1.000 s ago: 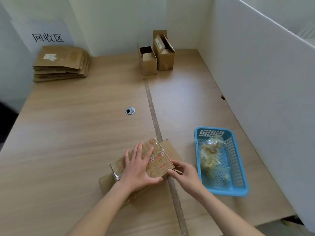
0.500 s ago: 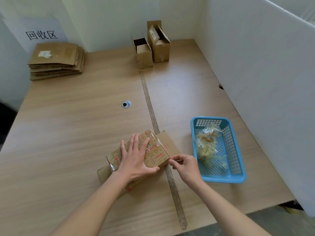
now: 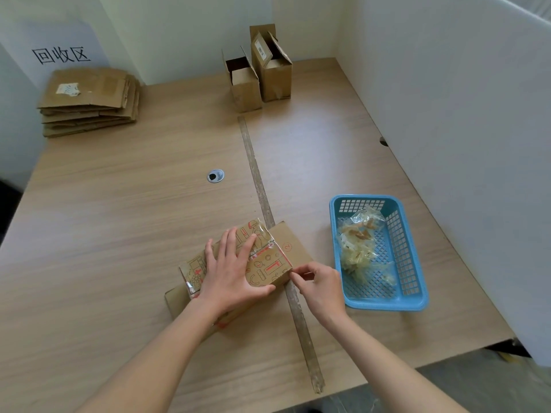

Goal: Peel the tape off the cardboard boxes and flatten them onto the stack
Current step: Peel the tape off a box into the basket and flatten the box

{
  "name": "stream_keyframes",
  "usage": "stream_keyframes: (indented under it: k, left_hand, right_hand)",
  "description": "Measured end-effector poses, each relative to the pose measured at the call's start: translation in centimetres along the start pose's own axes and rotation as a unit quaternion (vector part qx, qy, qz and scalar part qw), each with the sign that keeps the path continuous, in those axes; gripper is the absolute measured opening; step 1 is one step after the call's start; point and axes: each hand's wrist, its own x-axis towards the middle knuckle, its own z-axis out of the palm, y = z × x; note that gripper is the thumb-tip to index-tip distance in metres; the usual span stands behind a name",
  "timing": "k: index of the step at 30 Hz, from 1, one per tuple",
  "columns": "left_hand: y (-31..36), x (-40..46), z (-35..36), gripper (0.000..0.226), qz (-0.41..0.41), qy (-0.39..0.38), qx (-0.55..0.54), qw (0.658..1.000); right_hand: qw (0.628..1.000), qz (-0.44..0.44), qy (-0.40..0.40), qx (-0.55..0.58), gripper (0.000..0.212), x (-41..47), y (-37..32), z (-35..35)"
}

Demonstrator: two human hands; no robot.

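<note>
Box [image 3: 265,263] printed red (glossy tape [image 3: 262,234] across).

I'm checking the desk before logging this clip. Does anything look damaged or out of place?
Nothing is spilled or broken. The strip of old tape running down the wooden table looks worn and ragged. The peeled clear tape scraps all lie inside the blue plastic basket.

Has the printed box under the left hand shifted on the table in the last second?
No. The printed box keeps the same overlap with the table's seam strip and the same gap to the blue basket; only the camera moved.
</note>
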Motion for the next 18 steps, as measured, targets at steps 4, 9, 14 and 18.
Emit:
stream_keyframes:
  k: [4,9,14,18]
  left_hand:
    - [0.09,-0.07,0.01,0.126,0.000,0.002,0.000,1.000]
    - [0.13,-0.01,-0.06,0.126,-0.001,-0.002,0.002,1.000]
    - [0.19,-0.08,-0.09,0.125,-0.001,-0.005,0.007,1.000]
    - [0.19,-0.14,-0.23,0.125,-0.001,-0.005,0.008,1.000]
  right_hand:
    - [1.000,0.018,-0.025,-0.005,0.015,0.30,-0.38,-0.16]
    - [0.997,-0.012,0.005,-0.075,0.014,0.60,-0.52,-0.35]
    - [0.996,-0.056,0.002,-0.070,0.012,0.22,-0.22,-0.32]
    - [0.994,-0.074,0.018,-0.081,0.010,-0.24,-0.24,-0.20]
